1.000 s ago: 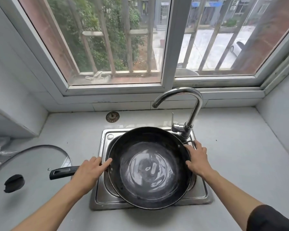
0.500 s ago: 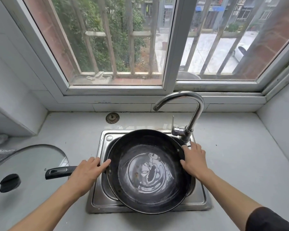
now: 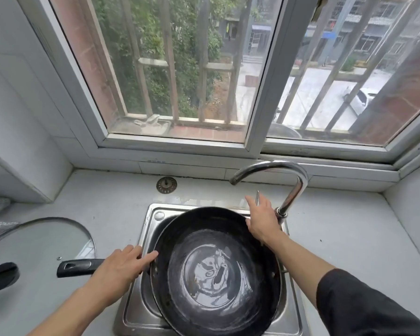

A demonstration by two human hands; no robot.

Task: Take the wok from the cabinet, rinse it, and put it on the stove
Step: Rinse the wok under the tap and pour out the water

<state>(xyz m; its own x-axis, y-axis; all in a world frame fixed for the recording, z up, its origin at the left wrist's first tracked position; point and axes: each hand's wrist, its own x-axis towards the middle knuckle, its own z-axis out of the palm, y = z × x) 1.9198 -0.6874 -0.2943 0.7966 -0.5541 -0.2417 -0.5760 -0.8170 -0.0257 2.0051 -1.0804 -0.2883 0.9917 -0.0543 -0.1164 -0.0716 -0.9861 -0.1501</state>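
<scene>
Wok [image 3: 216, 270], black, sits in the steel sink [image 3: 141, 311] at lower centre of the frame, tilted slightly, a shallow film of water shining on its bottom. Black handle [image 3: 79, 267] sticks out to the left over the counter [image 3: 112, 209]. Left hand [image 3: 121, 267] lies over the handle's root, fingers straight and close together, fingertips touching the wok's left rim. Right hand [image 3: 262, 219] is at the wok's upper right rim, fingers extended and slightly apart, reaching up by the thin tap lever [image 3: 257, 197]; contact with the lever cannot be told. Curved chrome tap [image 3: 294, 187] arches above, spout over the sink's back edge. Glass lid [image 3: 34, 251] with black knob lies at lower left. Round sink strainer [image 3: 166, 185] rests on the counter below the window [image 3: 262, 93].
</scene>
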